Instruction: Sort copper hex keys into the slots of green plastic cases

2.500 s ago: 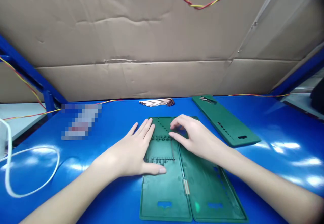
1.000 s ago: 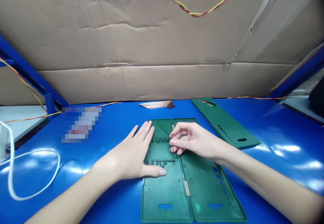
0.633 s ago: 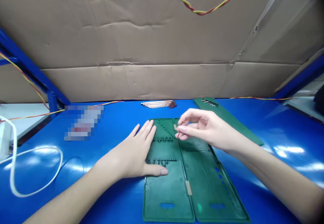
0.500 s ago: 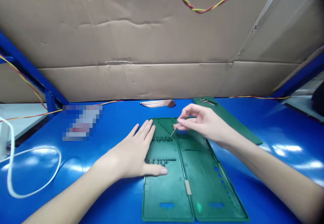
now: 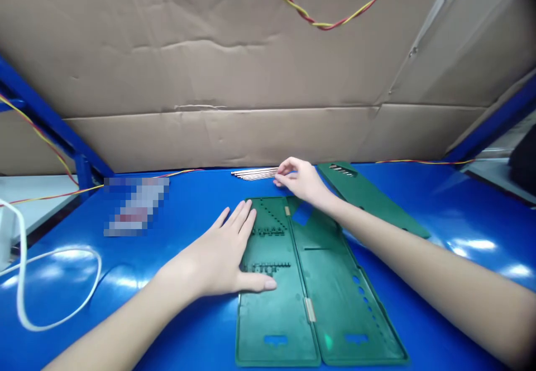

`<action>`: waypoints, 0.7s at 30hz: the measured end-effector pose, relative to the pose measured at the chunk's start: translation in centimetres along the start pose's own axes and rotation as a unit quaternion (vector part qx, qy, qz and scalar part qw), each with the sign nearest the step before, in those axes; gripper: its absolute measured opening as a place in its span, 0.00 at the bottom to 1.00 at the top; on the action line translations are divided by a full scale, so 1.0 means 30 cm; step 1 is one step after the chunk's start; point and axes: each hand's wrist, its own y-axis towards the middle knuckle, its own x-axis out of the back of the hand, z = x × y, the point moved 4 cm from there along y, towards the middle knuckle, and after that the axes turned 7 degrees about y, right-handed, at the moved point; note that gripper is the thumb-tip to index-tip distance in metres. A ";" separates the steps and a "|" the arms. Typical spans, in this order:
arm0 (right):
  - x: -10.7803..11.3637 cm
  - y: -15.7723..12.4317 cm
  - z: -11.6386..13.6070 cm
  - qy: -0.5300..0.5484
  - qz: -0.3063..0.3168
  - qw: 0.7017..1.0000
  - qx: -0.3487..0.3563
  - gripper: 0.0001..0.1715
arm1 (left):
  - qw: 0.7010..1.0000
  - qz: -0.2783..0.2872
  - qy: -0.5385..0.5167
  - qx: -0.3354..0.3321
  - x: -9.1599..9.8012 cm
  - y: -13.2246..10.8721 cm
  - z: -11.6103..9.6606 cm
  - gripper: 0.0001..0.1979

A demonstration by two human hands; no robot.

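Observation:
An open green plastic hex key case (image 5: 276, 309) lies on the blue table, with two leaves hinged along the middle. My left hand (image 5: 213, 253) is spread flat over the left leaf's outer edge, its thumb lying below the lower row of small slots. Behind the case, a row of copper-coloured L-shaped hex keys (image 5: 253, 174) rests on the table. My right hand (image 5: 295, 178) is at their right end, fingers closed and covering the bent ends. Whatever is between the fingertips is hidden.
A long green panel (image 5: 377, 203) holding several short keys lies at the right rear. A blurred packet (image 5: 136, 206) is on the left, near a white cable (image 5: 25, 304). Cardboard (image 5: 234, 69) rises behind, and a twisted red-yellow wire (image 5: 312, 22) hangs above.
My right hand has moved from the case's upper slots, where it held a thin stick-like piece, back and left to the hex keys. My left hand has stayed in place.

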 end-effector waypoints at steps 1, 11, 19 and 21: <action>-0.010 0.005 0.008 -0.048 0.018 0.998 0.035 0.04 | 1.000 0.000 -0.001 0.000 0.001 -0.001 0.000 0.65; -0.095 -0.021 0.067 -0.382 0.122 0.881 0.252 0.18 | 1.000 -0.017 0.000 -0.005 -0.010 0.004 0.001 0.64; -0.088 0.002 0.087 -0.403 0.203 0.856 0.252 0.21 | 1.000 0.007 -0.005 0.001 -0.004 0.003 -0.001 0.65; -0.084 0.015 0.082 -0.414 0.196 0.858 0.233 0.21 | 1.000 0.011 -0.006 0.002 -0.003 0.004 -0.002 0.65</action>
